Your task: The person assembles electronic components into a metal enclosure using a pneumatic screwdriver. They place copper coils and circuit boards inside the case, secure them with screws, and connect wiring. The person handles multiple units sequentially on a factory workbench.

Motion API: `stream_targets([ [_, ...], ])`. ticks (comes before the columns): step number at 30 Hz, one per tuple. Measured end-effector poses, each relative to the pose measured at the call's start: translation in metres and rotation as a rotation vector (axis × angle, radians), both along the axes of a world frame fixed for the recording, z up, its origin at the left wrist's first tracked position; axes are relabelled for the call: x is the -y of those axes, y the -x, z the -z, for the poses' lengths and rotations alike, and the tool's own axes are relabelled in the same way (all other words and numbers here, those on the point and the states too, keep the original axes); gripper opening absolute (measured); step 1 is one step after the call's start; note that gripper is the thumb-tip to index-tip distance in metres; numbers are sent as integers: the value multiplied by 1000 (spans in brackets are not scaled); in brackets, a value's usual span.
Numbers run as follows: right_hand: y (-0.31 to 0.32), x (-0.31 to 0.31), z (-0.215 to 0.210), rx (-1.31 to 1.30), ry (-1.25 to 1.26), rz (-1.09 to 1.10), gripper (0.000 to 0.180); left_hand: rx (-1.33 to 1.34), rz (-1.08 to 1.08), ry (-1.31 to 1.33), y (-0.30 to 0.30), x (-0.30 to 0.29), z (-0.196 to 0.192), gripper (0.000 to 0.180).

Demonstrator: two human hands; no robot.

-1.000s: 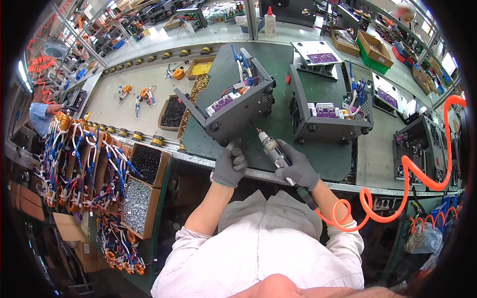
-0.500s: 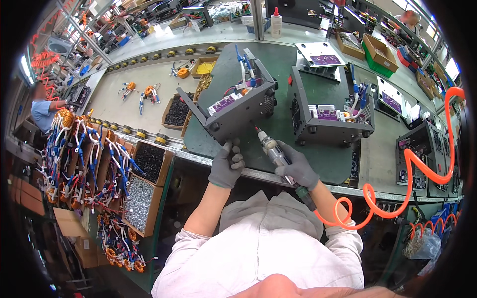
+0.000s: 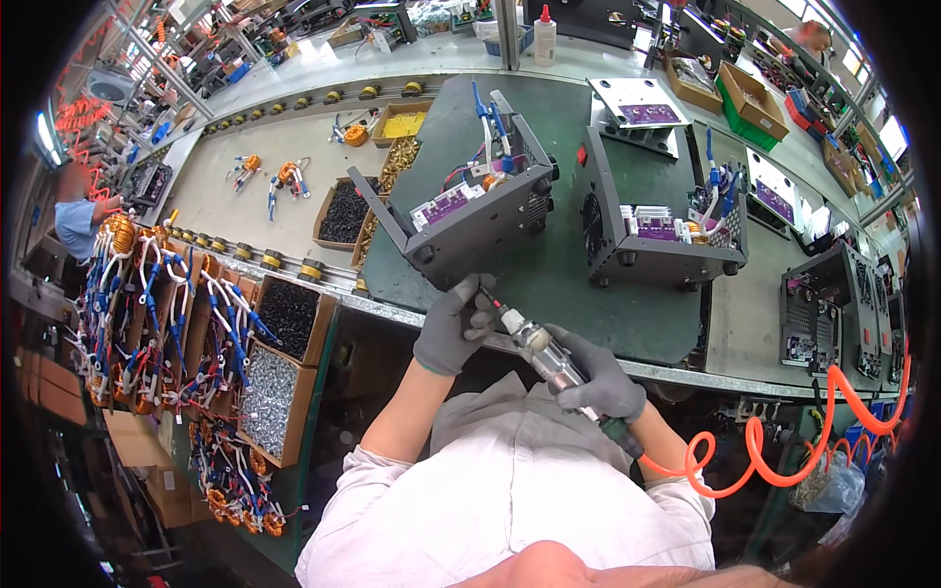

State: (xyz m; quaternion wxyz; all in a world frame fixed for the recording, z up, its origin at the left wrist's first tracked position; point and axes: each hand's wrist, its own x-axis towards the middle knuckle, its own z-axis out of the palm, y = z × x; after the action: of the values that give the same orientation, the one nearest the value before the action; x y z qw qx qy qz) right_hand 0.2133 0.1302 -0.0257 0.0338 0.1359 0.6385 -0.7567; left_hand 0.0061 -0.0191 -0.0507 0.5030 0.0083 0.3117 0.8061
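My right hand [image 3: 600, 380], in a grey glove, is wrapped round an air screwdriver [image 3: 541, 351] with a clear and metal body. An orange coiled air hose [image 3: 760, 453] runs from its rear end. My left hand [image 3: 451, 331], gloved too, has thumb and fingers pinched together at the tip of the screwdriver's bit. Whatever is in that pinch is too small to make out. Just beyond both hands, a dark grey metal housing [image 3: 480, 220] with a purple circuit board and blue-ended cables stands tilted on the green mat [image 3: 549, 294]. Neither hand touches the housing.
A second housing [image 3: 676, 257] stands to the right, with white panels [image 3: 637, 103] behind it. At left are a box of black screws [image 3: 288, 318], a box of silver screws [image 3: 279, 404] and hanging wired coils [image 3: 127, 314]. A person [image 3: 76, 220] works at far left.
The screwdriver's tip has come back from the housing toward me, and the right hand has lowered with it. My left hand has risen slightly, its fingertips meeting the bit. The hose has sagged.
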Motion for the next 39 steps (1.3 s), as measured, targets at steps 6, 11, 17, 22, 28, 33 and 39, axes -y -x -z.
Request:
stream_targets([
  [6,0,3,-16,6,-179,-98,108,-231,-17,207,-5,10,-20,24],
  [11,6,15,-17,-40,-282,-111,106,-105,-131,180,-6,19,-19,23],
  [17,18,27,-22,-62,-297,-129,105,-288,-251,358,-7,21,-37,24],
  [22,30,36,-21,-65,-135,-7,106,-705,-350,452,4,33,-37,21],
  [28,48,33,-14,-113,-134,30,100,-1146,-848,445,39,13,-54,24],
  [33,56,39,-15,-126,-109,58,100,-1098,-688,442,53,12,-40,22],
  [39,62,40,-13,-169,18,82,99,-558,-397,71,68,36,-37,27],
])
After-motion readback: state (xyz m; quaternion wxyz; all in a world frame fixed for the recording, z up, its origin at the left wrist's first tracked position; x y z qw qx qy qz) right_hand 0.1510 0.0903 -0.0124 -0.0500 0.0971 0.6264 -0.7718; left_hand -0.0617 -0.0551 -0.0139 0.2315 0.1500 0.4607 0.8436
